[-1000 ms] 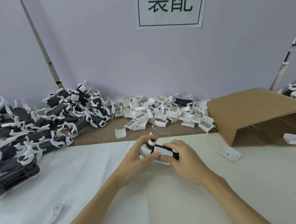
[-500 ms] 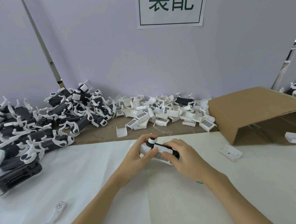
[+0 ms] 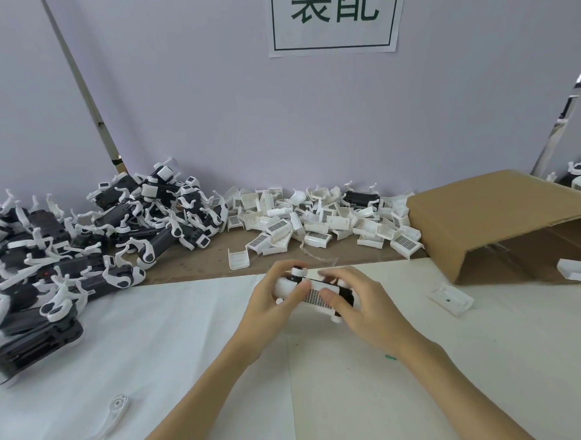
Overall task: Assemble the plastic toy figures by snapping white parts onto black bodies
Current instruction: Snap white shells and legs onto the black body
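Black-white figure [image 3: 314, 291]; brown box [image 3: 504, 215]; green-lettered sign [image 3: 334, 15].

At the worktop's [image 3: 188, 343] middle both hands hold a toy figure [image 3: 314, 292], with assembled figures [image 3: 81, 244] heaped at the left edge, loose parts [image 3: 316, 218] along the back edge, and a cardboard box [image 3: 497, 219] at the right edge.

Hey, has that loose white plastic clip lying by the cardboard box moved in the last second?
No. The loose white plastic clip still lies on the table just in front of the brown cardboard box, same gap; only the camera shifted slightly.
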Action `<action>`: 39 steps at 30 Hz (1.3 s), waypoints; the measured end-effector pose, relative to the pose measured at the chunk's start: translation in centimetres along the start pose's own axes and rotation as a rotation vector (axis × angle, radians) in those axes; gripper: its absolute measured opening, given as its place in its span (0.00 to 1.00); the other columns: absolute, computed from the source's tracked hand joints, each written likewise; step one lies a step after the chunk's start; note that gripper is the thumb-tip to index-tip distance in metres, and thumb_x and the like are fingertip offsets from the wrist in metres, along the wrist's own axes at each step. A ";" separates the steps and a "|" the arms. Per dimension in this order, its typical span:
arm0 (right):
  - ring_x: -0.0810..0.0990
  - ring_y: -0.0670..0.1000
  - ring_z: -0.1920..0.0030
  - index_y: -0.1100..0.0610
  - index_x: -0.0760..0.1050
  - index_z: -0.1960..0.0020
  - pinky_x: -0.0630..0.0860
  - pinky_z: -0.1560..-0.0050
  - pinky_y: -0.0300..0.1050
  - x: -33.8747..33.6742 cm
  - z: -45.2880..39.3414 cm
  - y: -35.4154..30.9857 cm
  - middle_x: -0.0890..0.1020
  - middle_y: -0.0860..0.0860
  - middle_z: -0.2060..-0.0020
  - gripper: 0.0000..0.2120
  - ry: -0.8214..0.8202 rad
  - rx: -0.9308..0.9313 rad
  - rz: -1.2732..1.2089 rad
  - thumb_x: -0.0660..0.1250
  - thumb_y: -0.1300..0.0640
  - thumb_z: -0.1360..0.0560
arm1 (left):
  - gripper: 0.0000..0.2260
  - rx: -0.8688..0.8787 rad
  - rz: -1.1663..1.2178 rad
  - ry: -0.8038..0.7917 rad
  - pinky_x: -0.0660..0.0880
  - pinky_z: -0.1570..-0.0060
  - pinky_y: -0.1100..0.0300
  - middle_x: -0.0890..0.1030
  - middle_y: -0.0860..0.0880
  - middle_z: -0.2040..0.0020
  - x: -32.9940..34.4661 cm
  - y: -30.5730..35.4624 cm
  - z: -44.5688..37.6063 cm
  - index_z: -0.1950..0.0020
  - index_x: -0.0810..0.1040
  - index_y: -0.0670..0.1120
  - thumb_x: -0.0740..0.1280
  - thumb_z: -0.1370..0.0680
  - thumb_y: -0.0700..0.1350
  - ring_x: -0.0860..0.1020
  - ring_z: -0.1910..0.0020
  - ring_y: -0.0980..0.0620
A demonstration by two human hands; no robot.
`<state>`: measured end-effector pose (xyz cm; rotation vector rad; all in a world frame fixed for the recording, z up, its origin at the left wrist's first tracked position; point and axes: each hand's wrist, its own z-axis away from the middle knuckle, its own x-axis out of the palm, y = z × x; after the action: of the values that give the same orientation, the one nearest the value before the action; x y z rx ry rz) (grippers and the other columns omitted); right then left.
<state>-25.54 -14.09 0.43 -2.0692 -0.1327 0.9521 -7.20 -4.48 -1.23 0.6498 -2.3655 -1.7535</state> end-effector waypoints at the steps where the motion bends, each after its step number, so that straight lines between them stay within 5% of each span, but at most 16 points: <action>1: 0.75 0.41 0.34 0.46 0.75 0.28 0.74 0.31 0.50 0.0 0.1 0.0 0.78 0.39 0.37 0.19 0.009 -0.021 -0.037 0.68 0.48 0.18 | 0.07 -0.033 0.040 0.061 0.81 0.52 0.60 0.85 0.55 0.47 0.2 0.1 -0.1 0.38 0.81 0.57 0.70 0.16 0.51 0.83 0.52 0.53; 4: 0.73 0.40 0.30 0.39 0.70 0.25 0.68 0.30 0.36 0.0 0.1 0.3 0.76 0.37 0.33 0.24 -0.032 -0.086 -0.044 0.70 0.46 0.19 | 0.07 -0.188 0.219 0.153 0.82 0.57 0.56 0.87 0.49 0.49 0.2 0.5 -0.4 0.42 0.83 0.53 0.70 0.17 0.53 0.85 0.58 0.47; 7: 0.76 0.42 0.34 0.37 0.72 0.28 0.72 0.32 0.39 0.2 0.1 0.8 0.78 0.40 0.36 0.22 -0.021 -0.074 -0.028 0.71 0.47 0.20 | 0.14 -0.288 0.320 0.071 0.83 0.56 0.55 0.88 0.42 0.48 -0.3 1.0 -0.6 0.38 0.80 0.47 0.71 0.18 0.54 0.86 0.58 0.38; 12: 0.75 0.43 0.33 0.33 0.68 0.26 0.71 0.34 0.37 0.9 0.2 1.1 0.76 0.39 0.37 0.23 -0.036 -0.108 -0.003 0.68 0.41 0.20 | 0.15 -0.303 0.342 0.034 0.80 0.59 0.56 0.87 0.41 0.53 -0.5 1.0 -0.6 0.35 0.78 0.44 0.73 0.19 0.47 0.83 0.63 0.42; 16: 0.76 0.42 0.35 0.36 0.69 0.28 0.71 0.38 0.31 1.3 0.4 0.8 0.75 0.39 0.38 0.25 -0.019 -0.122 -0.043 0.69 0.38 0.23 | 0.20 -0.280 0.363 0.023 0.81 0.58 0.56 0.87 0.39 0.50 -0.5 0.9 -0.7 0.34 0.78 0.44 0.75 0.23 0.50 0.82 0.62 0.42; 20: 0.82 0.45 0.45 0.40 0.73 0.31 0.79 0.47 0.37 0.6 0.2 0.2 0.80 0.45 0.42 0.21 -0.044 0.064 -0.174 0.71 0.40 0.22 | 0.17 -0.114 0.226 -0.071 0.81 0.46 0.52 0.85 0.42 0.44 -1.0 0.3 -0.3 0.34 0.78 0.51 0.76 0.20 0.50 0.85 0.54 0.41; 25: 0.86 0.44 0.57 0.43 0.79 0.44 0.77 0.54 0.36 -1.2 0.2 0.2 0.85 0.44 0.53 0.14 -0.186 0.141 -0.166 0.78 0.47 0.27 | 0.22 -0.038 0.128 -0.158 0.77 0.42 0.37 0.77 0.33 0.41 -1.1 0.3 0.2 0.30 0.75 0.51 0.76 0.21 0.52 0.79 0.49 0.41; 30: 0.85 0.44 0.57 0.49 0.79 0.45 0.76 0.57 0.31 -0.7 0.2 0.6 0.85 0.44 0.55 0.13 -0.143 0.094 -0.168 0.78 0.57 0.26 | 0.21 0.029 -0.003 -0.159 0.73 0.50 0.52 0.80 0.42 0.42 -0.9 0.4 0.3 0.32 0.74 0.52 0.75 0.22 0.51 0.76 0.53 0.46; 33: 0.84 0.41 0.56 0.46 0.80 0.46 0.75 0.56 0.29 -0.6 0.2 0.7 0.85 0.42 0.55 0.12 -0.126 0.090 -0.153 0.78 0.55 0.26 | 0.19 0.047 -0.014 -0.142 0.73 0.50 0.54 0.80 0.43 0.43 -0.8 0.4 0.3 0.33 0.74 0.52 0.74 0.21 0.48 0.76 0.52 0.40; 39: 0.86 0.42 0.51 0.43 0.80 0.43 0.80 0.44 0.46 -0.6 0.3 0.5 0.86 0.43 0.52 0.07 -0.128 0.110 -0.129 0.71 0.45 0.20 | 0.20 0.029 -0.016 -0.161 0.76 0.47 0.54 0.81 0.44 0.42 -1.1 0.4 0.4 0.29 0.75 0.54 0.74 0.20 0.47 0.78 0.50 0.45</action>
<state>-26.24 -14.49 0.29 -1.8756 -0.2714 0.9899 -6.41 -3.62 -0.81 0.5516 -2.5004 -1.8467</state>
